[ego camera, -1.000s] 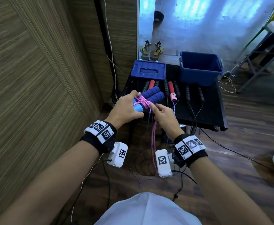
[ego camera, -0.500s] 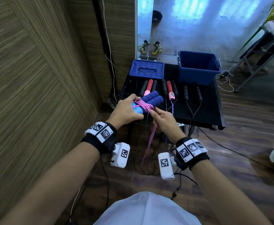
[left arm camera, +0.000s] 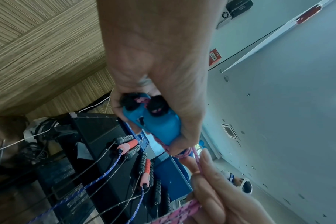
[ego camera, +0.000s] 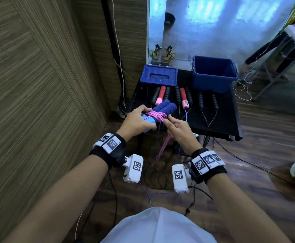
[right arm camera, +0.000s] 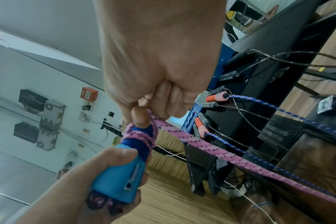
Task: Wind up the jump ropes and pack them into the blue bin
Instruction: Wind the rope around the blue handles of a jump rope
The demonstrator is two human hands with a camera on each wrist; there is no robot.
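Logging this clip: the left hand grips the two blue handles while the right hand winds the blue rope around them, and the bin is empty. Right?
One slip: the rope being wound is pink, not blue; the head view shows it plainly. The blue ropes belong to red-handled pairs on the table. The rest stands: left hand grips the handles, right hand winds, and the bin looks empty.

Both forearms are bare, and each wrist wears a black band (ego camera: 108,155) topped with white blocks printed with black square codes. A white camera box (ego camera: 133,168) with its own code tag hangs under the left wrist, a matching box (ego camera: 180,178) under the right, thin black cables trailing off. A white garment (ego camera: 158,227) shows below.
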